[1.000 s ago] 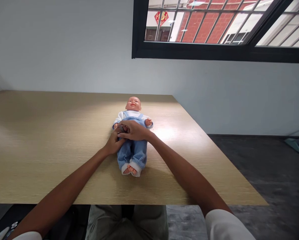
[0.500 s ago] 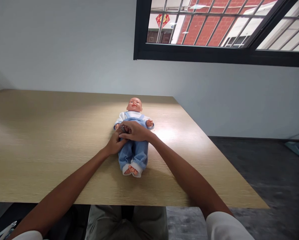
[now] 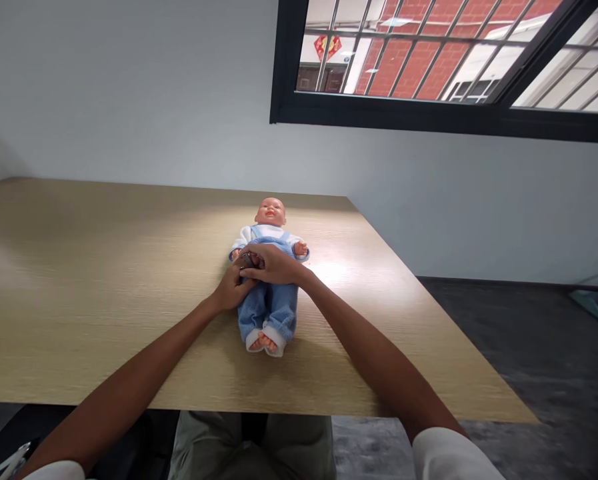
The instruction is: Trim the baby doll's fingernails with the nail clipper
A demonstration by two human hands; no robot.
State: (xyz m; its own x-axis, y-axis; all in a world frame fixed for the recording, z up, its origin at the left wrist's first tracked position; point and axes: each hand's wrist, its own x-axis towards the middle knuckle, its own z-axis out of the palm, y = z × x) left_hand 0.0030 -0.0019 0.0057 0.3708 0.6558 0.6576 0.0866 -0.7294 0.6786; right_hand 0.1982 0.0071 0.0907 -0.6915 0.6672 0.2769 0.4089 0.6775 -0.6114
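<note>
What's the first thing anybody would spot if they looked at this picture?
The baby doll in blue overalls grabs your eye first, lying on its back in the middle of the wooden table. The left hand and right hand meet at its tummy. At the top right, a dark-framed window shows a red brick wall.

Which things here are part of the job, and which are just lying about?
In use: left hand, right hand, baby doll in blue overalls, small dark piece at its waist.
Just around: wooden table, barred window, teal item on floor.
</note>
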